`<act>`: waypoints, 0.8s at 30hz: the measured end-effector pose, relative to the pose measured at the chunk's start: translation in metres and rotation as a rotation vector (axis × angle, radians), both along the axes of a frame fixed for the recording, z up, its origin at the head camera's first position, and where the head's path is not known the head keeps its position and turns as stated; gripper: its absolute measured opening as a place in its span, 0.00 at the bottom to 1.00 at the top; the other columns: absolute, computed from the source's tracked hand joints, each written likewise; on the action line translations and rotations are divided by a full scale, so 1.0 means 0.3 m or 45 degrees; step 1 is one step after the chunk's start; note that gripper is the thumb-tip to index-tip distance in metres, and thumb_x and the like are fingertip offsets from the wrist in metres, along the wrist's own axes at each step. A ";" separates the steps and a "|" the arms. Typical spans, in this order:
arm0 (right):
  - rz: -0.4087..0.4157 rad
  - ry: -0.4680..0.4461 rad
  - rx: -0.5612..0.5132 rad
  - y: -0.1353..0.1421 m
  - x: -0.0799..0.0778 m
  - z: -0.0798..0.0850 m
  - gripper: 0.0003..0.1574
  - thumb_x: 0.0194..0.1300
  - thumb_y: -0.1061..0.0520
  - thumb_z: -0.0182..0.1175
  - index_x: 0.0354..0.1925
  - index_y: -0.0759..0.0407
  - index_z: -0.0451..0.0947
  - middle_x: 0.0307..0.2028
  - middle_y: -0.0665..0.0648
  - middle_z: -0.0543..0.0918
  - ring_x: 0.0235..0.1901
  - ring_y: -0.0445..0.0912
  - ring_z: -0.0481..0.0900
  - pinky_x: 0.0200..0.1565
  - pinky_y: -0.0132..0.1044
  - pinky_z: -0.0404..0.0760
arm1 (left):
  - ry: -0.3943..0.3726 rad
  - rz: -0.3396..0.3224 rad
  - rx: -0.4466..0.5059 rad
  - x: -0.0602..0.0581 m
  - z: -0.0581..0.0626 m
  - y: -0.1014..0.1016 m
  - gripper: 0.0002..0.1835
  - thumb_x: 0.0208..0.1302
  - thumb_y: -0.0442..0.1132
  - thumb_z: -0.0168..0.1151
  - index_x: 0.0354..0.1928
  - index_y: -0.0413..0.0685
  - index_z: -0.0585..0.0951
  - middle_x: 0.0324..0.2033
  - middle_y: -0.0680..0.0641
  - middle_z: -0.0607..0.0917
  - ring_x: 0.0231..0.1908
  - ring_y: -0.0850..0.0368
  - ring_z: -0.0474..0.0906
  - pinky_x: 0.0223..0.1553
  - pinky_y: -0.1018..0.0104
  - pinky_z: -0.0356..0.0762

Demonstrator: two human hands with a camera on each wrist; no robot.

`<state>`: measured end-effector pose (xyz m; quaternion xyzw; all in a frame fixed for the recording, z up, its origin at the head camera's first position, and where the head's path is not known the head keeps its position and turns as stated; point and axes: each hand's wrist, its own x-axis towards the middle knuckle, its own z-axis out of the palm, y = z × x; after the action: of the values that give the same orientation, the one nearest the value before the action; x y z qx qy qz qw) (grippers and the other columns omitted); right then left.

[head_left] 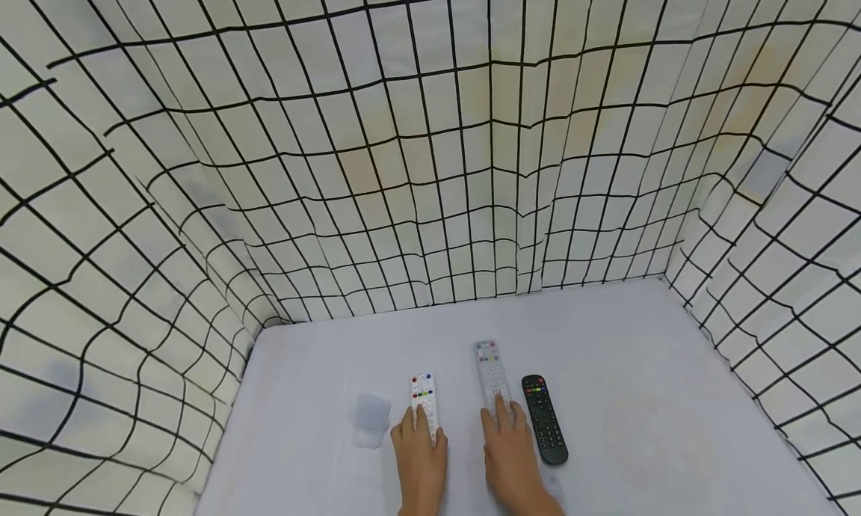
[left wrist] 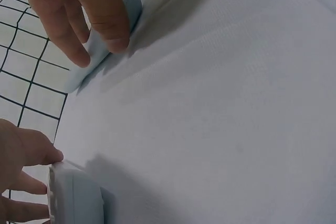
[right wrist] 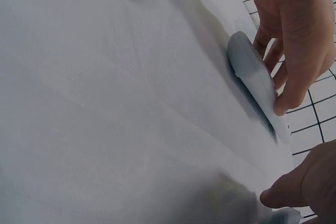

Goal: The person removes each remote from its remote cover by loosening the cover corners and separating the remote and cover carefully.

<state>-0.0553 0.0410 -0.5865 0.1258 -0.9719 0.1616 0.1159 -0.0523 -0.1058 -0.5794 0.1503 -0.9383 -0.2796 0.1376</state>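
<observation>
Where right grip [head_left: 507, 450] covers it, grey remote [head_left: 490, 366], lower face hidden

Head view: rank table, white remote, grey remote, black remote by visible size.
Table
Black remote
Grey remote
White remote
Right hand partly hides grey, left hand white; full sizes unsure.

At lower centre, three remote controls [head_left: 423, 387] [head_left: 489, 366] [head_left: 545, 420] and two hands [head_left: 420, 460] [head_left: 511, 456] are shown; one pale patch [head_left: 371, 419], possibly two overlapping, is seen farther left on one table [head_left: 646, 366].
</observation>
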 end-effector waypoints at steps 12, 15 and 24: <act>-0.137 -0.058 -0.318 0.037 -0.023 0.019 0.27 0.52 0.65 0.67 0.51 0.47 0.82 0.65 0.57 0.77 0.56 0.60 0.78 0.53 0.57 0.80 | 0.128 -0.188 -0.193 -0.021 0.004 0.052 0.36 0.47 0.32 0.76 0.62 0.39 0.75 0.62 0.32 0.73 0.63 0.33 0.64 0.51 0.37 0.72; -0.157 0.058 -0.465 0.050 -0.021 0.048 0.26 0.53 0.64 0.67 0.52 0.48 0.82 0.62 0.56 0.79 0.58 0.58 0.78 0.56 0.56 0.79 | 0.241 -0.301 -0.242 -0.030 0.002 0.069 0.41 0.47 0.36 0.78 0.66 0.45 0.73 0.64 0.36 0.73 0.65 0.34 0.65 0.54 0.38 0.70; -0.155 0.059 -0.815 0.122 -0.005 0.148 0.24 0.65 0.62 0.63 0.58 0.44 0.78 0.59 0.46 0.81 0.63 0.48 0.77 0.61 0.29 0.74 | 0.466 -0.564 -0.280 -0.080 0.027 0.103 0.41 0.48 0.47 0.77 0.67 0.54 0.73 0.67 0.46 0.74 0.68 0.39 0.65 0.61 0.39 0.65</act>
<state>-0.0568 0.0774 -0.5422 0.0284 -0.8746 0.4487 0.1812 -0.0764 -0.0750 -0.5713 -0.1266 -0.9324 -0.2222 0.2554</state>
